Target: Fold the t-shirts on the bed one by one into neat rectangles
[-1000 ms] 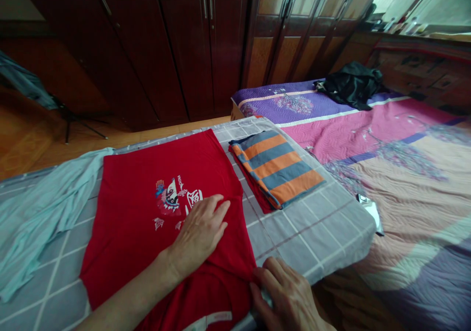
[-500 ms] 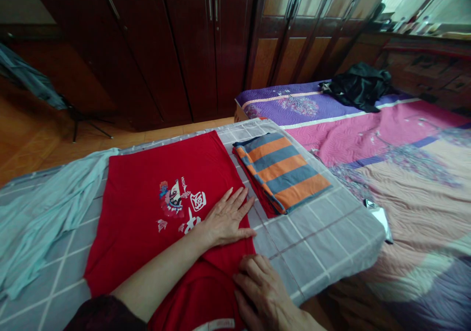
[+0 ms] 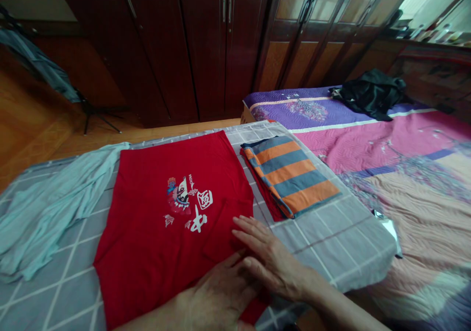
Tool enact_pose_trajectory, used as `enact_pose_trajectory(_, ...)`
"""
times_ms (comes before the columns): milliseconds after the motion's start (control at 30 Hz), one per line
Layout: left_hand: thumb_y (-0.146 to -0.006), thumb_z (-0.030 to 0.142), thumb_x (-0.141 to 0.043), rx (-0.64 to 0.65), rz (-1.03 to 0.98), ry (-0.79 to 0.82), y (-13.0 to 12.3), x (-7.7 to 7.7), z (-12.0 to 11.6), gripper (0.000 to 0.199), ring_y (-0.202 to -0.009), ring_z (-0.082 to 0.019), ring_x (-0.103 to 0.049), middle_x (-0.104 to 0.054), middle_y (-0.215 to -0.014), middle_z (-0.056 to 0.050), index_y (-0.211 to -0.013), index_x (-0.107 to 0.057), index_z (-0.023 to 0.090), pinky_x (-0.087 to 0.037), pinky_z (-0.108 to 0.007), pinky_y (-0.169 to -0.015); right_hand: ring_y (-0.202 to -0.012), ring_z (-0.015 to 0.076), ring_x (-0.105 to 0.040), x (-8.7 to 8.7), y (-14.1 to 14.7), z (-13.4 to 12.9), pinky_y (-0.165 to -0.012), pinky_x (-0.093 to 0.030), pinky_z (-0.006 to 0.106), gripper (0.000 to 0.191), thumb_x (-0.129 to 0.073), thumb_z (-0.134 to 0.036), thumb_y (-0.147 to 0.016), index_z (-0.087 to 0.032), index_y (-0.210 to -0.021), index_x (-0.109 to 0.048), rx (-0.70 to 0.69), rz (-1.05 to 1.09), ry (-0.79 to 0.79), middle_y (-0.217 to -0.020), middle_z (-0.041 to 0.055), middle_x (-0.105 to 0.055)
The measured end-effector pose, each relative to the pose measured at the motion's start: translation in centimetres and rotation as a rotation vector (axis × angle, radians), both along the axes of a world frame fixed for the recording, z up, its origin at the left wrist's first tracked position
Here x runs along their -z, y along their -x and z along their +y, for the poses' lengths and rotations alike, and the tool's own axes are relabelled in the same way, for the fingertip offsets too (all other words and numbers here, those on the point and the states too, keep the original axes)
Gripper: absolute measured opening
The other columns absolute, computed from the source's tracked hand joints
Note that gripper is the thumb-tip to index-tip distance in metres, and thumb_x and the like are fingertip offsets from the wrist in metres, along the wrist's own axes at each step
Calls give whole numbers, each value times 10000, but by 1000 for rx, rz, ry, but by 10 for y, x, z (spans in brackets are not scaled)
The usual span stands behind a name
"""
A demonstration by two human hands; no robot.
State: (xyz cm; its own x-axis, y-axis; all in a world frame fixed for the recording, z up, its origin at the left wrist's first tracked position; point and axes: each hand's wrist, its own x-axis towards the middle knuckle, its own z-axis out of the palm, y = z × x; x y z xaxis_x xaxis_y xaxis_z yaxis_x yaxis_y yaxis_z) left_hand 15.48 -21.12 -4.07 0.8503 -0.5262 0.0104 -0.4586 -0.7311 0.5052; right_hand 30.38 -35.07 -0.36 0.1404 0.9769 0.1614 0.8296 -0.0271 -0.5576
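A red T-shirt (image 3: pixel 147 193) with a printed mask figure and white characters lies spread on the grey checked cloth. My left hand (image 3: pixel 224 287) rests on its near right part, fingers apart and partly covered by the other hand. My right hand (image 3: pixel 267 252) lies across the shirt's right edge with fingers stretched out, its thumb over my left hand. To the right of the shirt is a folded orange and grey striped garment (image 3: pixel 294 174), with red fabric showing under its left side.
A pale green garment (image 3: pixel 69 193) lies at the left on the grey checked cloth (image 3: pixel 331 237). Beyond the right edge is a bed (image 3: pixel 397 174) holding a black garment (image 3: pixel 370 93) and a shiny object (image 3: pixel 390 230). Dark wardrobes (image 3: pixel 206 51) stand behind.
My left hand has moved back toward me, while my right hand has moved forward onto the shirt and over the left. Part of the shirt's right side now lies folded inward. The view has shifted slightly.
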Motion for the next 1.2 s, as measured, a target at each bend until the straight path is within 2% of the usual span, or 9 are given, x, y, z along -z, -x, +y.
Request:
enact_pose_trajectory(67, -872, 662, -330, -38, 22, 30, 0, 10, -2, 785, -1353, -273, -306, -316, -1489, -87, -1481, -156, 199, -234, -395, -1119, -1377, 232, -238, 3, -2, 16, -1106, -261, 466, 553, -431, -415, -940, -180, -1429, -326, -132, -32, 140, -1482, 117, -313)
enact_pose_trajectory(133, -882, 648, -330, -51, 34, 43, -1, 15, -1, 784, -1344, -273, -322, -310, -1492, -90, -1485, -124, 193, -264, -387, -1104, -1385, 252, -205, 10, -6, 28, -1111, -230, 492, 628, -445, -478, -921, -168, -1445, -292, -172, -88, 192, -1493, 132, -274)
enact_pose_trajectory(333, -946, 521, -311, 2, -91, 0, -1, 13, 1, 733, -1413, -245, -138, -167, -1531, -109, -1485, -24, 116, -145, -418, -1153, -1404, 260, -121, 34, -30, 52, -1122, -208, 476, 734, -489, -531, -882, -132, -1453, -259, -84, -313, 162, -1514, 151, -206)
enact_pose_trajectory(500, -958, 466, -324, -7, -146, -45, 2, 10, 2, 684, -1417, -228, -114, -164, -1526, -114, -1477, -81, 92, -168, -410, -1152, -1391, 292, -174, 39, -46, 78, -1123, -187, 493, 749, -458, -568, -884, -107, -1445, -276, 36, -412, 181, -1500, 166, -243)
enact_pose_trajectory(600, -965, 435, -326, -17, -178, -61, 2, 6, 3, 639, -1413, -215, -147, -211, -1518, -105, -1468, -142, 86, -188, -389, -1150, -1395, 298, -154, 36, -39, 86, -1121, -191, 500, 734, -453, -538, -898, -80, -1442, -272, 113, -424, 175, -1500, 187, -231)
enact_pose_trajectory(800, -985, 355, -250, -24, -270, -96, -4, 7, 2, 527, -1367, -212, -283, -347, -1473, -103, -1422, -283, 63, -236, -364, -1128, -1405, 276, -116, 33, -13, 91, -1128, -179, 498, 745, -407, -596, -894, -152, -1465, -228, -76, -398, 151, -1518, 136, -215)
enact_pose_trajectory(1067, -966, 423, -258, -23, -412, -223, 0, 15, 2, 583, -1367, -238, -278, -369, -1458, -119, -1408, -317, 47, -220, -389, -1125, -1390, 310, -171, 45, -57, 142, -1116, -182, 503, 683, -376, -568, -914, -114, -1423, -338, 111, -483, 162, -1500, 168, -249)
enact_pose_trajectory(1133, -960, 420, -278, -22, -441, -242, -1, 20, 2, 584, -1364, -245, -286, -375, -1453, -126, -1406, -325, 46, -228, -399, -1118, -1389, 321, -167, 44, -57, 145, -1112, -192, 513, 696, -392, -564, -907, -88, -1413, -350, 190, -488, 133, -1496, 189, -245)
enact_pose_trajectory(1200, -956, 405, -284, -26, -467, -254, -2, 23, 0, 566, -1361, -244, -294, -388, -1445, -115, -1399, -345, 58, -251, -398, -1107, -1397, 311, -136, 43, -46, 139, -1112, -204, 510, 693, -394, -552, -909, -89, -1421, -330, 202, -483, 76, -1505, 185, -221)
